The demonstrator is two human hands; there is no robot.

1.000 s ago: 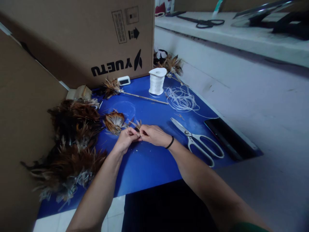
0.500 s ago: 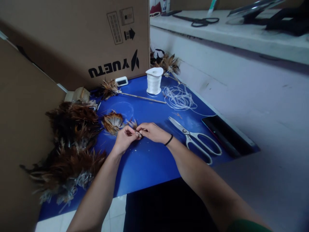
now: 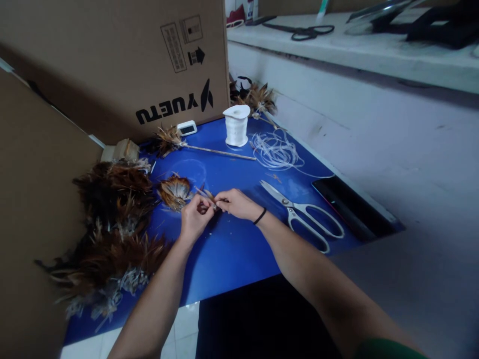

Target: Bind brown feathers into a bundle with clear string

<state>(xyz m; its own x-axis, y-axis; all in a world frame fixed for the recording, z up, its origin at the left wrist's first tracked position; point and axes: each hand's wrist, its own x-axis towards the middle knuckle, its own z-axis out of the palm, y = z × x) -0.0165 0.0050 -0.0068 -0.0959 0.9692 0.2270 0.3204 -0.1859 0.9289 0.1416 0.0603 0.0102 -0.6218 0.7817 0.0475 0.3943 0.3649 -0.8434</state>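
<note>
Close together over the blue table, my left hand (image 3: 194,215) and my right hand (image 3: 237,203) both have their fingers pinched on a small tuft of feathers (image 3: 210,195). Feather tips stick up behind the fingers; the bases are mostly covered by them. A dark band circles my right wrist. Just left of my hands lies a fanned bunch of brown and grey feathers (image 3: 174,191). Metal scissors (image 3: 285,202) rest to the right, blades slightly parted.
Heaped feathers (image 3: 112,244) cover the left side. Behind are a feather-tipped stick (image 3: 220,151), white spool (image 3: 236,128), small white device (image 3: 186,128) and tangled clear strip (image 3: 277,152). A phone (image 3: 344,207) lies right. Cardboard (image 3: 112,60) and a wall (image 3: 374,134) border the table.
My fingers have shifted slightly on the tuft, and more of its feather tips show between my hands. The view has moved a little; the other things lie as before.
</note>
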